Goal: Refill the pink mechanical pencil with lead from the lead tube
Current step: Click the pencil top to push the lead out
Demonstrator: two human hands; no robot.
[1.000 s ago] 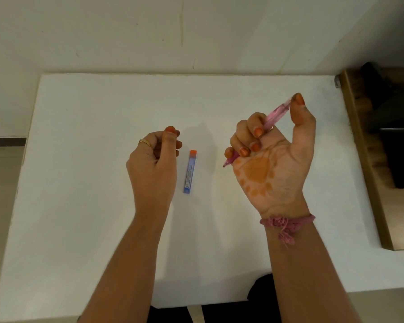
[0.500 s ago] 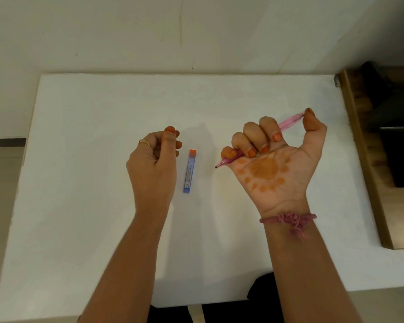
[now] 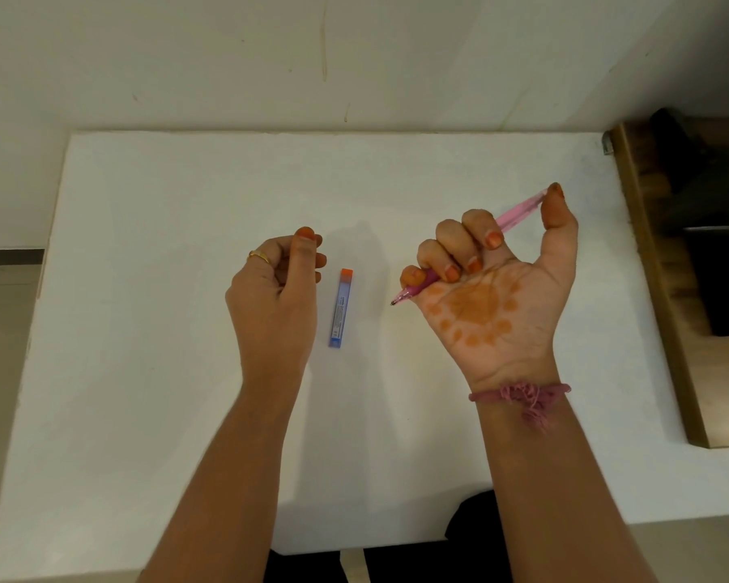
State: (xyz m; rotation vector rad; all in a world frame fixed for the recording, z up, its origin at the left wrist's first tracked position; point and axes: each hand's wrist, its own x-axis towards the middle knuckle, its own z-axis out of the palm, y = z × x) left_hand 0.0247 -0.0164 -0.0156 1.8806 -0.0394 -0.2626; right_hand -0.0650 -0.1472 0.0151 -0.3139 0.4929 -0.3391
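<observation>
My right hand (image 3: 491, 296) is palm up and holds the pink mechanical pencil (image 3: 516, 215) in its curled fingers. The thumb presses on the pencil's rear end at the upper right, and the tip points down-left. The blue lead tube (image 3: 340, 308) with an orange cap lies flat on the white table (image 3: 152, 212) between my hands. My left hand (image 3: 276, 300) hovers just left of the tube with its fingers curled into a loose fist; nothing shows in it.
A wooden piece of furniture (image 3: 665, 288) stands against the table's right edge. A wall runs behind the table's far edge. Dark clothing shows below the near edge.
My right hand has lowered and tilted, so the pencil lies flatter and its rear end has swung to the right. The left hand and the lead tube have stayed put.
</observation>
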